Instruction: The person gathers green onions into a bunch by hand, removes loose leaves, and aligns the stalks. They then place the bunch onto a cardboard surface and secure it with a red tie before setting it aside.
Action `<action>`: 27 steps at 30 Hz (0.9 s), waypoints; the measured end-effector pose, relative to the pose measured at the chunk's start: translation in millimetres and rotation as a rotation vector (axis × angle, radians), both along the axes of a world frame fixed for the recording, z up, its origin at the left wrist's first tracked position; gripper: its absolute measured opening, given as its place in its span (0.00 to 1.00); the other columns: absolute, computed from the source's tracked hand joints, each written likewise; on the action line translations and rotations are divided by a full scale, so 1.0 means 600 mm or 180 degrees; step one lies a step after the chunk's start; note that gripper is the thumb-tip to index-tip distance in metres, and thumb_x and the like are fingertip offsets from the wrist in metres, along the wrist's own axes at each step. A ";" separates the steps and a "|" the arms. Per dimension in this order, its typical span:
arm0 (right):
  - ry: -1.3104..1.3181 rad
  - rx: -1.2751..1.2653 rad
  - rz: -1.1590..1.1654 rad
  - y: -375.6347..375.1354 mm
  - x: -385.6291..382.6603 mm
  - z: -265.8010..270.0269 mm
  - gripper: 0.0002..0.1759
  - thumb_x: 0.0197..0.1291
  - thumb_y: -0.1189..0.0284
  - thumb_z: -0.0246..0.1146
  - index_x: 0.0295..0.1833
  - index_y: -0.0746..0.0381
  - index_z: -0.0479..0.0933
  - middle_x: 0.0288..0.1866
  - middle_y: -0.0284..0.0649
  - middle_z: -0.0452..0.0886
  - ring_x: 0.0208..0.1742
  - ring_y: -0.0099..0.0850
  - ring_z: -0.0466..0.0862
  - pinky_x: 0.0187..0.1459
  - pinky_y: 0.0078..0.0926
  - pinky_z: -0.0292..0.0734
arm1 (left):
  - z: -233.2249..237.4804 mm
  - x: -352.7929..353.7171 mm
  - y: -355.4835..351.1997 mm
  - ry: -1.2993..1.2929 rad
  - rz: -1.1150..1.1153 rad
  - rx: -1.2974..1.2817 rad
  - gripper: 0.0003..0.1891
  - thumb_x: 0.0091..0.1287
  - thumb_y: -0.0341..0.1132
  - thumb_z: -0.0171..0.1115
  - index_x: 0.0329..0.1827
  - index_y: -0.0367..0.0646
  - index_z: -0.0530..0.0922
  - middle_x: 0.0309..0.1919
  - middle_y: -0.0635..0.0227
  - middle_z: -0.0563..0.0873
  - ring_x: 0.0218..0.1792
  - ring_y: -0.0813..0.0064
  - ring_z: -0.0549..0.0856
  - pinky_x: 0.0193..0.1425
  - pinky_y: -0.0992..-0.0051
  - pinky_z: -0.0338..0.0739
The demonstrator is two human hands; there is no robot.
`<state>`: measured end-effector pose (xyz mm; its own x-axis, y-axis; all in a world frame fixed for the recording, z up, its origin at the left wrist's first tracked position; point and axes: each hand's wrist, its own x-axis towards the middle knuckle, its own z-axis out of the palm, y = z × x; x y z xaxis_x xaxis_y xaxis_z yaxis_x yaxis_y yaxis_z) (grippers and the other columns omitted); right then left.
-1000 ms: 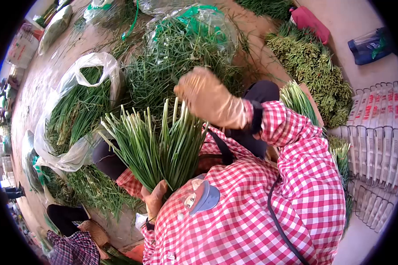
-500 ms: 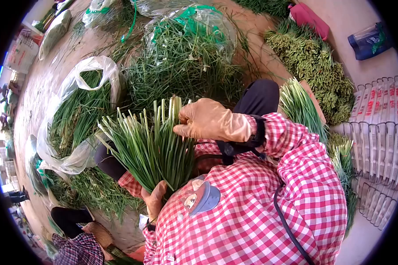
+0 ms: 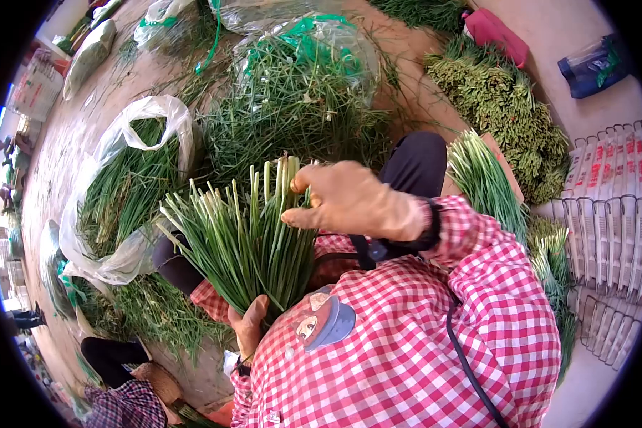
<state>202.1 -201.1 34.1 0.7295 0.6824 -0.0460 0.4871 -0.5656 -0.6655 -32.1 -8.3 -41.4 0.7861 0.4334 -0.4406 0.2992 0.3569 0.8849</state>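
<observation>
A fanned bunch of chives [image 3: 242, 242], long green stalks with pale cut ends pointing up and away, leans across my lap. My left hand [image 3: 250, 324], gloved in tan, is closed around its lower part, close to my checked top. At the upper right side of the bunch is my right hand [image 3: 357, 200], in a similar glove. Its thumb and fingers are apart beside the pale stalk ends, and I see nothing held between them. Whether its fingertips touch the stalks is hard to tell.
Ahead lies a big heap of loose green stalks [image 3: 292, 121]. An open plastic bag [image 3: 78, 214] of greens stands left. To the right are a trimmed bundle [image 3: 478, 167], a long pile of bunches [image 3: 499, 107] and white crates [image 3: 606, 207]. Another person's sleeve [image 3: 125, 403] shows lower left.
My right hand has shifted slightly to the right, and its thumb and fingers have spread apart. The left hand and the bunch stay almost where they were.
</observation>
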 end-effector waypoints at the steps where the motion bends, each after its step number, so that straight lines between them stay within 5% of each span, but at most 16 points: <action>1: 0.0451 0.0036 0.0085 0.012 0.001 -0.022 0.16 0.59 0.59 0.61 0.41 0.63 0.80 0.28 0.44 0.83 0.27 0.37 0.81 0.34 0.33 0.77 | 0.000 -0.001 0.000 -0.0005 -0.0026 0.0032 0.24 0.55 0.36 0.72 0.52 0.33 0.78 0.43 0.68 0.83 0.38 0.76 0.81 0.44 0.74 0.76; 2: 0.0903 0.0074 0.0185 0.023 0.003 -0.042 0.19 0.58 0.57 0.60 0.39 0.63 0.80 0.30 0.48 0.83 0.29 0.46 0.82 0.38 0.39 0.78 | 0.000 -0.002 0.000 -0.0009 -0.0053 0.0064 0.24 0.55 0.36 0.72 0.52 0.33 0.78 0.42 0.68 0.83 0.37 0.76 0.80 0.44 0.75 0.76; 3: 0.0958 0.0320 0.0127 0.031 -0.001 -0.069 0.15 0.60 0.62 0.62 0.35 0.65 0.80 0.24 0.39 0.81 0.25 0.28 0.81 0.30 0.27 0.76 | -0.004 -0.006 0.001 -0.0036 -0.0048 0.0096 0.24 0.55 0.36 0.73 0.52 0.34 0.78 0.42 0.69 0.83 0.37 0.77 0.80 0.43 0.75 0.76; 7: 0.3071 0.1128 0.0418 0.009 -0.023 -0.016 0.10 0.59 0.69 0.63 0.34 0.66 0.79 0.24 0.30 0.79 0.22 0.15 0.77 0.26 0.16 0.73 | 0.001 -0.019 -0.004 0.0208 0.0531 -0.0051 0.22 0.55 0.37 0.74 0.48 0.34 0.78 0.37 0.70 0.83 0.35 0.79 0.80 0.41 0.76 0.76; 10: 0.3344 0.1452 0.1218 -0.046 -0.021 0.032 0.10 0.58 0.70 0.64 0.39 0.67 0.81 0.25 0.34 0.81 0.20 0.17 0.76 0.23 0.19 0.74 | -0.043 -0.041 0.012 -0.0025 0.0593 -0.0213 0.22 0.56 0.38 0.73 0.47 0.32 0.78 0.36 0.68 0.84 0.35 0.77 0.82 0.42 0.76 0.77; 11: 0.2644 0.2265 0.1717 -0.059 -0.012 0.042 0.11 0.59 0.70 0.65 0.42 0.66 0.81 0.26 0.35 0.82 0.19 0.20 0.77 0.22 0.20 0.74 | -0.057 -0.046 0.020 -0.0067 0.0563 -0.0215 0.22 0.56 0.38 0.73 0.47 0.32 0.78 0.36 0.67 0.84 0.35 0.77 0.82 0.42 0.76 0.78; 13: 0.2501 0.2236 0.1749 -0.104 0.025 0.034 0.14 0.61 0.70 0.65 0.49 0.65 0.80 0.24 0.38 0.81 0.18 0.26 0.78 0.20 0.20 0.72 | -0.080 -0.053 0.030 -0.0090 0.0497 -0.0167 0.22 0.57 0.38 0.72 0.48 0.32 0.78 0.37 0.67 0.84 0.36 0.76 0.82 0.43 0.76 0.78; 15: 0.2413 0.1960 0.0115 -0.096 0.044 0.029 0.13 0.68 0.67 0.57 0.43 0.67 0.78 0.19 0.33 0.73 0.19 0.25 0.75 0.23 0.19 0.71 | -0.101 -0.057 0.042 -0.0092 0.0405 -0.0082 0.22 0.57 0.38 0.72 0.48 0.31 0.78 0.37 0.66 0.84 0.36 0.76 0.82 0.44 0.75 0.78; 16: 0.1730 0.1107 -0.0170 -0.081 0.065 0.040 0.15 0.69 0.64 0.56 0.41 0.67 0.75 0.24 0.33 0.75 0.25 0.24 0.77 0.30 0.19 0.74 | -0.115 -0.060 0.049 -0.0095 0.0360 -0.0030 0.22 0.57 0.38 0.72 0.48 0.31 0.77 0.37 0.66 0.84 0.36 0.76 0.83 0.44 0.75 0.78; 19: 0.0675 0.1226 -0.0041 -0.040 0.096 -0.122 0.25 0.65 0.53 0.60 0.52 0.66 0.77 0.39 0.35 0.82 0.37 0.23 0.79 0.40 0.22 0.75 | -0.172 -0.084 0.074 -0.0118 0.0179 0.0121 0.22 0.57 0.38 0.72 0.49 0.31 0.77 0.37 0.65 0.85 0.37 0.75 0.83 0.45 0.75 0.79; 23: 0.2936 0.1168 0.0186 -0.012 0.098 -0.118 0.24 0.61 0.49 0.64 0.42 0.62 0.82 0.33 0.31 0.83 0.35 0.21 0.78 0.36 0.22 0.74 | -0.192 -0.099 0.083 -0.0022 -0.0010 0.0261 0.22 0.58 0.38 0.71 0.50 0.30 0.77 0.38 0.64 0.85 0.38 0.74 0.84 0.46 0.74 0.79; 27: 0.2365 0.1421 0.0125 -0.017 0.094 -0.104 0.21 0.63 0.52 0.63 0.34 0.61 0.82 0.28 0.31 0.82 0.30 0.19 0.76 0.33 0.19 0.72 | -0.065 -0.063 0.031 0.0086 0.0545 -0.0157 0.23 0.61 0.38 0.69 0.53 0.32 0.75 0.44 0.61 0.84 0.44 0.72 0.84 0.52 0.73 0.79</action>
<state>258.8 -211.4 -28.6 0.5923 0.7742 -0.2232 -0.1481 -0.1677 -0.9746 -69.7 10.3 -80.1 0.6902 0.5374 -0.4845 0.2537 0.4474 0.8576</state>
